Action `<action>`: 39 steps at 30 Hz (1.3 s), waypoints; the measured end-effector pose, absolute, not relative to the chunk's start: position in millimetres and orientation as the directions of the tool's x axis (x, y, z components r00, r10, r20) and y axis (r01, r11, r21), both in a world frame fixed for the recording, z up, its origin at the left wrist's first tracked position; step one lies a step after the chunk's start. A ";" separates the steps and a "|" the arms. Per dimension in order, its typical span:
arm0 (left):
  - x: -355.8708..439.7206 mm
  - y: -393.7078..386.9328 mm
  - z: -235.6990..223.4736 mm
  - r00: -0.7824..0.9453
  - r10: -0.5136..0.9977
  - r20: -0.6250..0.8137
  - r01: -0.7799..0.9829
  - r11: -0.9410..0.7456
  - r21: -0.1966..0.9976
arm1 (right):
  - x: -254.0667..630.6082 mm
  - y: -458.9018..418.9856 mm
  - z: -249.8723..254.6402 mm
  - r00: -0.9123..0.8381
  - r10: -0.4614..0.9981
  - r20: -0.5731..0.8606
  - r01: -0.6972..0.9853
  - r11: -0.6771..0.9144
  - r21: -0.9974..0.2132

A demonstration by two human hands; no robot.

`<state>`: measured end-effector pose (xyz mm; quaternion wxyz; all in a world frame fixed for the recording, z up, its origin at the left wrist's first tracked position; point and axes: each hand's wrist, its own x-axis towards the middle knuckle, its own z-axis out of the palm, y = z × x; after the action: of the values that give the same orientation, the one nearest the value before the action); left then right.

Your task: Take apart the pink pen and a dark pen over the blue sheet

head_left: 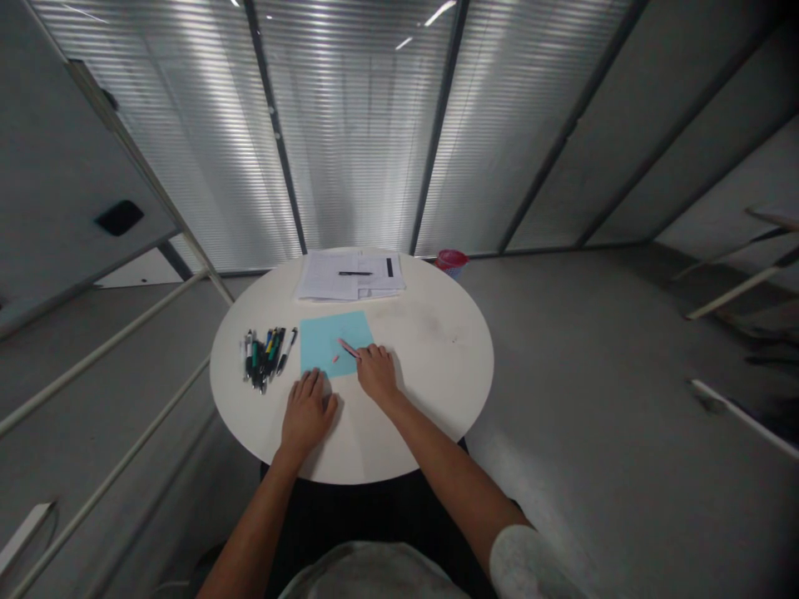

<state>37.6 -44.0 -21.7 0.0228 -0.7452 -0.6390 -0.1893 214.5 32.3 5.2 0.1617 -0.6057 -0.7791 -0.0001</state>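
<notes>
My left hand (307, 413) lies flat on the white round table (437, 374), just below the lower edge of a pale blue sheet of paper (328, 343), and holds nothing. My right hand (376, 373) rests at the sheet's lower right corner. Its fingertips meet a pink stick (348, 348), perhaps an eraser or marker. A tiny pink piece (335, 358) lies on the sheet close by. Left of the sheet sits a bunch of several pens (265, 358). Whether my right fingers grip the stick is hard to tell.
At the table's far side lies a stack of printed papers (350, 276) with a black pen (355, 273) on top. Beyond the rim stands a red-rimmed basket (452, 262) on the grey floor. Pale rails run along the left, and slatted glass panels stand behind.
</notes>
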 end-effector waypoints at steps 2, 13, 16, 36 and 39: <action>37.5 -43.5 -22.7 0.110 0.942 0.317 0.961 -0.183 0.209 | 215.1 33.1 4.1 -0.224 0.943 0.245 0.944 0.273 -0.187; 36.8 -43.4 -24.2 0.111 0.946 0.305 0.956 -0.185 0.226 | 212.0 39.2 2.1 -0.220 0.947 0.232 0.951 0.262 -0.165; 36.6 -43.3 -24.5 0.111 0.945 0.307 0.954 -0.188 0.232 | 211.0 37.8 2.9 -0.223 0.949 0.224 0.953 0.260 -0.157; 36.8 -42.0 -23.5 0.097 0.951 0.295 0.954 -0.173 0.245 | 215.6 38.0 -1.7 -0.210 0.936 0.283 0.915 0.290 -0.280; 35.3 -39.9 -24.8 0.085 0.952 0.294 0.949 -0.168 0.268 | 219.5 42.5 -0.4 -0.159 0.929 0.335 0.852 0.301 -0.429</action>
<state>35.3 -39.9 -24.8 -0.0042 -0.7367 -0.6450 -0.2031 219.5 42.5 -0.4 0.2750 -0.5872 -0.7581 0.0697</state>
